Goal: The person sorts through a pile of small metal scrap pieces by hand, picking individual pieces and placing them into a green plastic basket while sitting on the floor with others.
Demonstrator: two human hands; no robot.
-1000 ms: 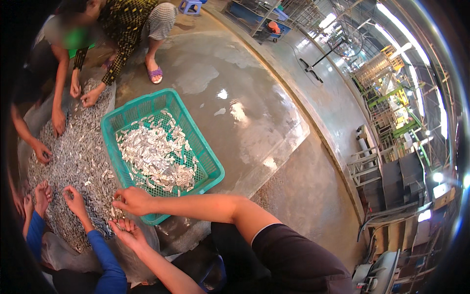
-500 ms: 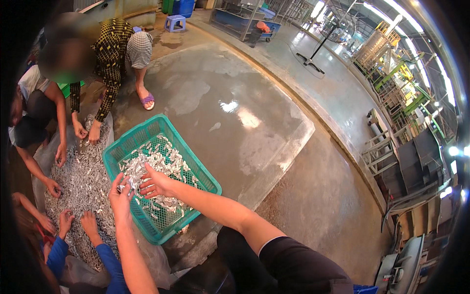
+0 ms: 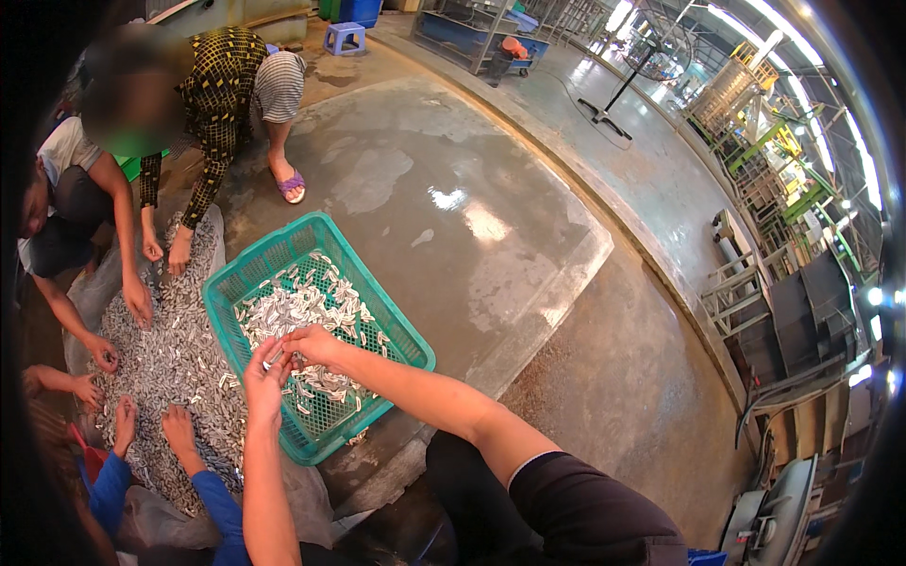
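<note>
A green plastic basket with mesh walls stands in front of me, holding a loose heap of small, pale, elongated pieces with grey streaks. Over its near left part my two hands meet. My left hand points upward with fingers curled together, and a pale speck shows at its fingertips. My right hand comes in from the right, its fingertips pinched against those of the left. What lies between them is too small to make out. Left of the basket, more such pieces cover a clear plastic sheet.
Several co-workers crouch or bend along the left, their hands in the spread pieces. Blue sleeves reach in close by my left forearm. Wet concrete lies beyond the basket, bounded by a raised ledge. A stool stands far back.
My right hand has gone from spread fingers to a pinch, meeting my left hand. The left hand has moved slightly right, its fingers closing. A co-worker's hand at the left reaches further into the pieces.
</note>
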